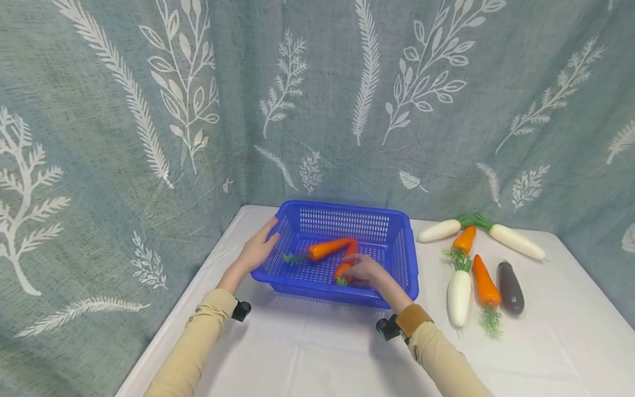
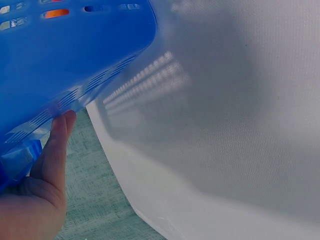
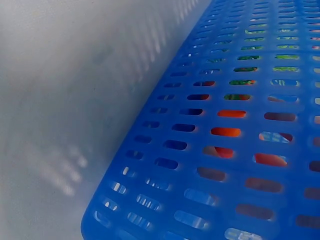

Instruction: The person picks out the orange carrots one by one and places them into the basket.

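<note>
A blue plastic basket [image 1: 337, 286] with slotted walls stands on the table, two orange carrots inside. One carrot [image 1: 324, 249] lies crosswise, its green top to the left. The other carrot [image 1: 351, 248] points toward the front wall, green top nearest me, and their narrow ends meet. My left hand [image 1: 259, 246] grips the basket's left rim, fingers along the outside of the wall [image 2: 60, 130]. Reaching over the front wall, my right hand [image 1: 366, 270] has its fingers curled over the second carrot and partly hides it. Through the slots, orange [image 3: 227, 132] shows in the right wrist view.
Right of the basket lie white radishes [image 1: 459, 298], more carrots [image 1: 485, 284] and a dark eggplant [image 1: 511, 288]. Two other radishes [image 1: 516, 241] are farther back. A patterned curtain [image 1: 337, 110] hangs behind the white-covered table [image 1: 297, 353] and along its left edge.
</note>
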